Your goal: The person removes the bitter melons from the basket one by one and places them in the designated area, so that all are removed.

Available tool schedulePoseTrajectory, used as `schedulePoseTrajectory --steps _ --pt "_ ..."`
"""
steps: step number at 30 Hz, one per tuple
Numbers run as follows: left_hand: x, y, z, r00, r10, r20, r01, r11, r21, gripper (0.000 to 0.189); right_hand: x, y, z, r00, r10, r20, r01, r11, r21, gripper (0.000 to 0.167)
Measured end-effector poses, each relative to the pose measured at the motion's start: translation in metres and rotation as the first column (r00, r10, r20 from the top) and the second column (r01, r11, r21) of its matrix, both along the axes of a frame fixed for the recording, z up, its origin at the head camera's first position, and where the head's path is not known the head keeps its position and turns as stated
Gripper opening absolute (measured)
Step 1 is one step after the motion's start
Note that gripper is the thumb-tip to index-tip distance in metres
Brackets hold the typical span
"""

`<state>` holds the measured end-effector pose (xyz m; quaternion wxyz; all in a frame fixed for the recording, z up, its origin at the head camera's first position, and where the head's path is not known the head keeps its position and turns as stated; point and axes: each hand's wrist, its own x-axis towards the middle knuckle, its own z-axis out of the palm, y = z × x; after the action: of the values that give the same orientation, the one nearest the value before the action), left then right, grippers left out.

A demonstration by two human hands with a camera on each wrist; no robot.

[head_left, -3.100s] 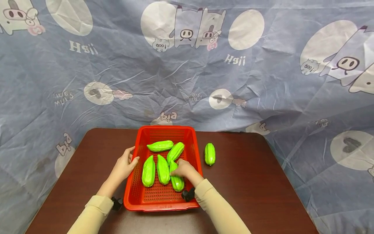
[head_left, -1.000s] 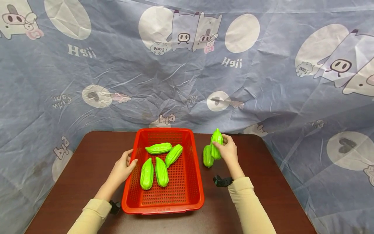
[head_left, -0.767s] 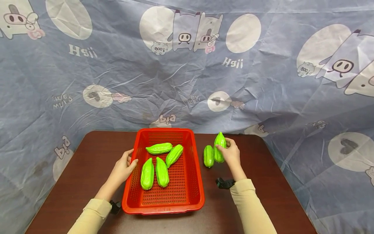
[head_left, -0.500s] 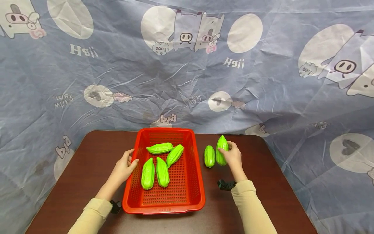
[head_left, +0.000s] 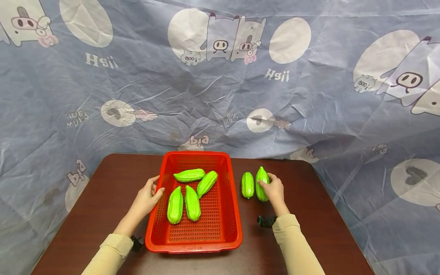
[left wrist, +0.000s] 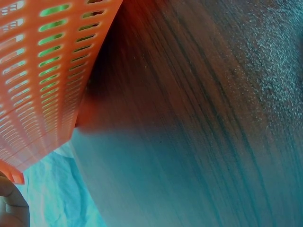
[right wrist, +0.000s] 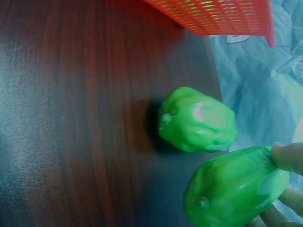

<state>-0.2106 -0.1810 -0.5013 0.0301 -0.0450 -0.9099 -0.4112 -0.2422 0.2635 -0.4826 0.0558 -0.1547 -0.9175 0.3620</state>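
Note:
A red perforated plastic basket point(head_left: 192, 247) stands on the brown table with several bright green ridged gourds point(head_left: 175, 206) lying in it. My left hand point(head_left: 146, 196) grips the basket's left rim, its thumb over the edge; only a bit of a finger shows in the left wrist view. To the right of the basket, my right hand point(head_left: 274, 191) holds another green gourd point(head_left: 261, 183) between thumb and fingers, pointed end away from me. Beside it on the table lies a second gourd point(head_left: 247, 185), seen end-on in the right wrist view, a narrow gap from the held one.
The dark brown table point(head_left: 302, 229) reaches out on both sides of the basket. A grey-blue cloth point(head_left: 220, 88) with cartoon pigs hangs behind the table's far edge. Black bands with small cameras point(head_left: 266, 221) sit on both wrists.
My right hand took a gourd from the basket's right side, carried it out past the gourd on the table, and has lowered it to that one's right. My left hand stays on the rim.

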Motion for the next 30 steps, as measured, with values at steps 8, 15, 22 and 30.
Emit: schedulePoseTrajectory --steps 8,15,22,30 --pt "0.001 0.001 -0.001 1.0 0.004 0.002 -0.004 1.0 0.006 0.055 0.0 -0.001 -0.01 1.0 -0.019 -0.001 0.019 0.999 0.031 0.062" --pt "0.002 0.002 0.0 1.0 0.004 0.005 -0.004 1.0 0.019 0.055 0.001 -0.003 -0.017 1.0 -0.017 0.013 0.017 1.0 0.026 0.06" --pt "0.001 0.002 0.001 1.0 0.006 0.002 -0.006 1.0 0.022 0.055 -0.002 -0.004 -0.023 0.999 -0.022 0.024 0.022 0.999 0.023 0.058" --pt "0.001 0.001 0.001 1.0 0.006 0.0 -0.006 1.0 0.028 0.056 -0.008 -0.008 -0.028 0.999 -0.001 0.036 -0.001 0.999 0.053 0.057"
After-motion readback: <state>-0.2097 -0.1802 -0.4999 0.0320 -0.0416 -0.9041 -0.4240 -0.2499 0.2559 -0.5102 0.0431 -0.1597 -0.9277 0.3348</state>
